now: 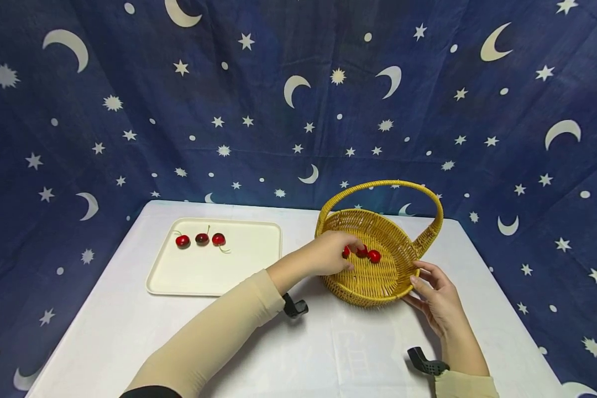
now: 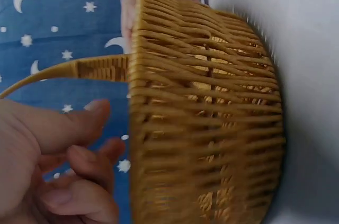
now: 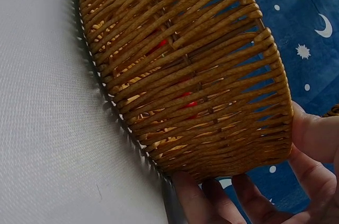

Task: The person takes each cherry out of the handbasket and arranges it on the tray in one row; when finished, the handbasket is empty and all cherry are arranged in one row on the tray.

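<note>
Behind the counter point(image 1: 368, 354) hangs a deep-blue fabric backdrop point(image 1: 258, 83), printed with pale crescent moons point(image 1: 488, 51), stars point(image 1: 246, 41), starbursts point(image 1: 4, 76) and small round dots point(image 1: 129, 8). It also runs along the counter's left and right sides, with soft folds showing behind it. White, woven-looking cloth point(image 3: 42, 128) covers the counter. Fairly even light falls across the counter.

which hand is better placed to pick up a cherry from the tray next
Probably the left hand: it is nearer the tray and its three cherries, while the right hand grips the basket on its right side.
</note>
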{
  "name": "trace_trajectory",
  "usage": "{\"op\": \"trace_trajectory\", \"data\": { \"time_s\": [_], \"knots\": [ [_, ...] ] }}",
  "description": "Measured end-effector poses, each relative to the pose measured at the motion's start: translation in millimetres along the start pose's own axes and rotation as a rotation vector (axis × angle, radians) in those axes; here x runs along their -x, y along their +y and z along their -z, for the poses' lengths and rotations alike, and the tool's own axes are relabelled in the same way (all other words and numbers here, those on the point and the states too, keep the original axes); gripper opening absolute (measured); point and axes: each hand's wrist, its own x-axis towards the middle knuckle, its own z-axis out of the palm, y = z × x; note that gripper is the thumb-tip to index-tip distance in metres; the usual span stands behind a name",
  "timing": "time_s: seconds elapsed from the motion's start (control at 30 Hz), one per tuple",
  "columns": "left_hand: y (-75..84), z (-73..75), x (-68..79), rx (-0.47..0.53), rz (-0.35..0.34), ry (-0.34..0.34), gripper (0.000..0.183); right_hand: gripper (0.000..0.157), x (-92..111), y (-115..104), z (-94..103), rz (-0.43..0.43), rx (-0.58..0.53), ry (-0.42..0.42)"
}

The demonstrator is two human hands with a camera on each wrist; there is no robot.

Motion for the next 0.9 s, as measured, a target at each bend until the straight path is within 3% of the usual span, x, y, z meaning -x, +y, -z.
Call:
{"op": "trace_trajectory", "data": {
  "time_s": [0.17, 0.4, 0.5, 0.63, 0.73, 0.9],
  "knots": [
    [3.5, -14.2, -20.7, -0.098, 0.082, -0.014, 0.045, 0.048, 0, -1, 0.6, 0.011, -0.007, 0.0],
    [-2.3, -23.7, -36.0, 0.002, 0.267, -0.018, 0.047, 0.046, -1, -1, -1.0, 0.004, -0.005, -0.003],
    [-4.0, -22.9, -38.7, -0.005, 0.313, -0.06, 0.052, 0.046, -1, 0, -2.5, 0.007, -0.011, -0.002],
    [-6.2, -21.7, -40.0, -0.038, 0.322, -0.133, 0.051, 0.046, -2, 0, -4.4, 0.002, -0.014, -0.005],
    [-8.1, -23.3, -40.8, -0.067, 0.317, -0.15, 0.042, 0.047, -3, -1, -5.3, 0.0, -0.015, -0.006],
    [-9.6, -29.3, -41.5, -0.151, 0.257, -0.184, 0.021, 0.048, -2, -1, -5.5, 0.006, -0.012, -0.008]
  ]
}}
